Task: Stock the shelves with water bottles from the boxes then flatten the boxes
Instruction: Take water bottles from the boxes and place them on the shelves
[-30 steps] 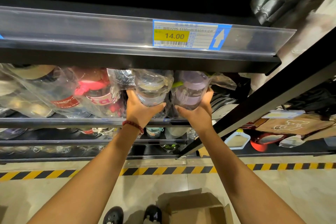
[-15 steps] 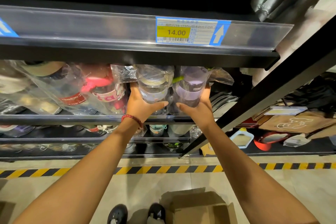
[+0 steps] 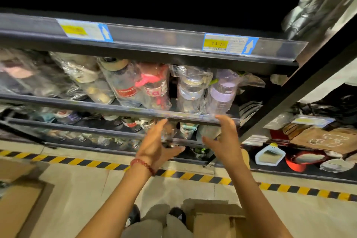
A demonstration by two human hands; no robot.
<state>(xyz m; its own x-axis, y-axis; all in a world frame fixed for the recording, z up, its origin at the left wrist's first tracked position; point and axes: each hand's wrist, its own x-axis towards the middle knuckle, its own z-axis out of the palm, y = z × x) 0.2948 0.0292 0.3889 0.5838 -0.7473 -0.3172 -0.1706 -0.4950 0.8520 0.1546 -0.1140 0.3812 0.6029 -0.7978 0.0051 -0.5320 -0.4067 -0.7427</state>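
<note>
Water bottles [image 3: 204,91] on shelf [image 3: 116,109], red "FASHION" label [image 3: 125,91]

Two water bottles in clear plastic wrap stand upright, side by side and touching, on the shelf [image 3: 119,109]: a clear bottle with a grey band [image 3: 190,91] on the left, a purple-lidded bottle [image 3: 222,91] on the right. An open cardboard box [image 3: 212,222] sits on the floor below.

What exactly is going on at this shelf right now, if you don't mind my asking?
A person is stocking bagged water bottles. The clear bottle and the purple bottle stand side by side on the shelf, and neither is being held. The left hand and right hand hang open just below them. An opened cardboard box sits on the floor by the person's feet.
</note>
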